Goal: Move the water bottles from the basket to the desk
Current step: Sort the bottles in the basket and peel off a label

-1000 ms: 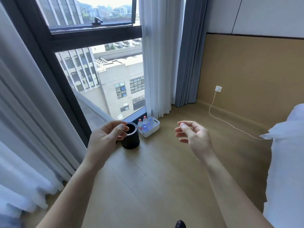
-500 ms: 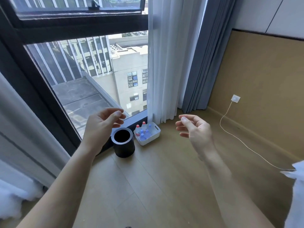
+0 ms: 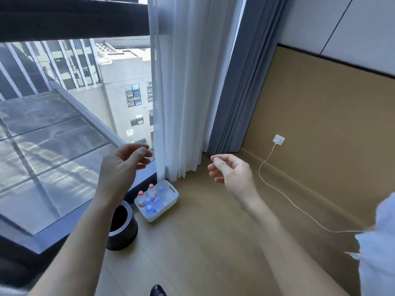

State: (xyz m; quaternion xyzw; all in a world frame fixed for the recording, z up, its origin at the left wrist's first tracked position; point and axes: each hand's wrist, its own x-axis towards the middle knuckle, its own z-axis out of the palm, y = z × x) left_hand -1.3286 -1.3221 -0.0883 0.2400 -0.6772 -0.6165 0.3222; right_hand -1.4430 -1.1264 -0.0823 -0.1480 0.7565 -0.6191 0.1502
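On the floor by the window, the basket holds the bottles upright, beside a bin. My left hand and right hand hang above, fingers loosely curled and empty, presumably ready to reach down. No desk shows.

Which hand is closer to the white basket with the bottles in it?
Left. The left hand hangs in the air above the basket, a little to its left. The right hand is up high too, but farther off to the right.
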